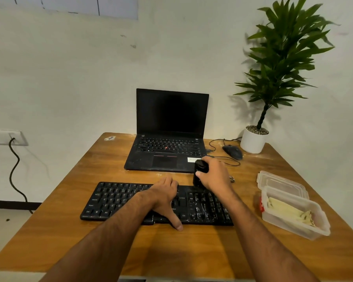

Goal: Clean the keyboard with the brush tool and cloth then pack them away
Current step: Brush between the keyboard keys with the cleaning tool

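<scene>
Both my arms are bare all the way up from where they come in at about 6 o'clock, no sleeves showing at all. Nothing on either wrist, no watch or band. My left hand (165, 197) and right hand (215, 174) have no rings or gloves, and the nails are cut short.

A wooden table (69, 237) with an orange-brown top stands against a pale wall. On it lie 1 black keyboard (114, 200) near the front edge, an open black laptop (169, 139) behind it, a dark wired mouse (232, 152) to the laptop's right, and a white pot (252, 141) holding a green plant in the far right corner. At the right edge sit a clear plastic container (293, 214) and, just behind it, its lid (279, 181). A small white sticker (110, 138) marks the far left corner.
</scene>
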